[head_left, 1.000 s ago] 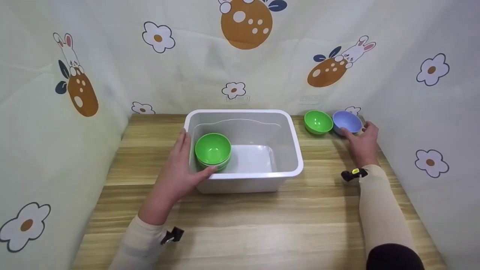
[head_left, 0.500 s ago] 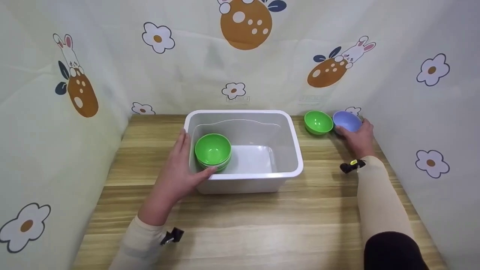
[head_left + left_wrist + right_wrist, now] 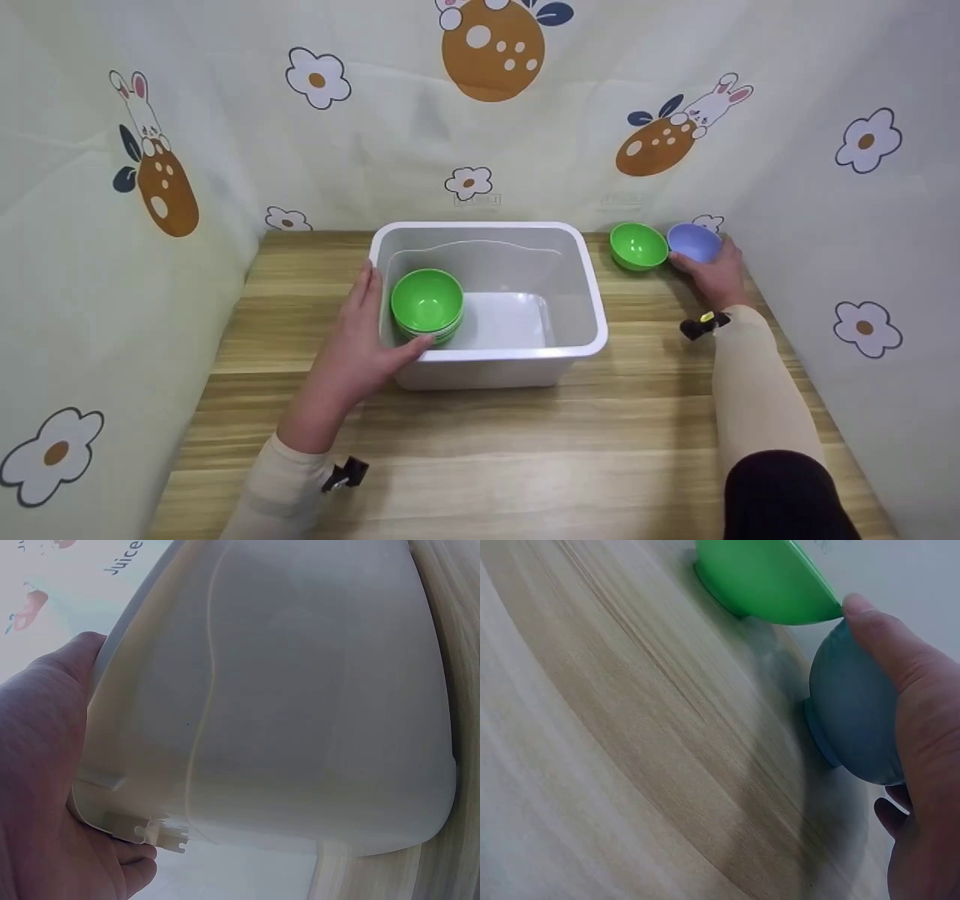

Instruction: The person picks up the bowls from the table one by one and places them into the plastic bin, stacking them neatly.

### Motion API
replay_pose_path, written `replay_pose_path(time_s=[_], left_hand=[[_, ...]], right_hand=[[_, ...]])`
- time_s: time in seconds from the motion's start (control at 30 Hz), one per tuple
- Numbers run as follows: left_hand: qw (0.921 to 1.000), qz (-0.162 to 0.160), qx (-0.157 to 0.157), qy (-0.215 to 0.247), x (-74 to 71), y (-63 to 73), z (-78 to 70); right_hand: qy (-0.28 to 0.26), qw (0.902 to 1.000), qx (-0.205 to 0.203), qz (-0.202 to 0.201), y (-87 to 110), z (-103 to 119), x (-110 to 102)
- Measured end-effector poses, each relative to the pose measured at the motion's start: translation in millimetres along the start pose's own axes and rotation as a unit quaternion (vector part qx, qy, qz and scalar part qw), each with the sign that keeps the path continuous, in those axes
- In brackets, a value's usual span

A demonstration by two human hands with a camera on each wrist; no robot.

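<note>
A white plastic tub stands mid-table in the head view. My left hand grips its near left corner, thumb along the front rim and fingers against the left side. Inside the tub, at the left, sits a stack of bowls with a green one on top. At the back right, my right hand holds a blue bowl, thumb at its near left and fingers at the right side, partly hidden. In the right wrist view the thumb tip reaches the green bowl's rim, beside the blue bowl.
The wood-grain table meets a printed cloth wall at the back and on both sides. The green bowl stands between the tub and the blue bowl, close to the back wall.
My right hand has moved slightly left and closer around the blue bowl, its thumb shifting toward the green bowl. The left hand and the tub stay where they were.
</note>
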State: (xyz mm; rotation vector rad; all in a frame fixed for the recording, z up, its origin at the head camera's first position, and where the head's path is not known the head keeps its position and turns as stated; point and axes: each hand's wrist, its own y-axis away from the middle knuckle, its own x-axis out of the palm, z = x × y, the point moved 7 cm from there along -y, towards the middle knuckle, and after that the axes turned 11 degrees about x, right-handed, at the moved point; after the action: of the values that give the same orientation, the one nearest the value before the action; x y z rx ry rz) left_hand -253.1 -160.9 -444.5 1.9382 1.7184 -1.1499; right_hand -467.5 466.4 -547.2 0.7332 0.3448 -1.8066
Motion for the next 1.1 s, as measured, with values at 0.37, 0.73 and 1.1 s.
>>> replay_pose_path(time_s=[0.37, 0.73, 1.1], left_hand=[[1.0000, 0.002, -0.003, 0.000, -0.3, -0.2, 1.7], [1.0000, 0.002, -0.005, -0.006, 1.1, 0.5, 1.3], [1.0000, -0.002, 0.000, 0.001, -0.1, -0.4, 0.9]], right_hand=[[-0.005, 0.9999, 0.003, -0.015, 0.0, -1, 1], [-0.030, 0.9991, 0.013, -0.028, 5.9, -6, 1], [-0.056, 0.9977, 0.027, -0.028, 12.3, -2, -6]])
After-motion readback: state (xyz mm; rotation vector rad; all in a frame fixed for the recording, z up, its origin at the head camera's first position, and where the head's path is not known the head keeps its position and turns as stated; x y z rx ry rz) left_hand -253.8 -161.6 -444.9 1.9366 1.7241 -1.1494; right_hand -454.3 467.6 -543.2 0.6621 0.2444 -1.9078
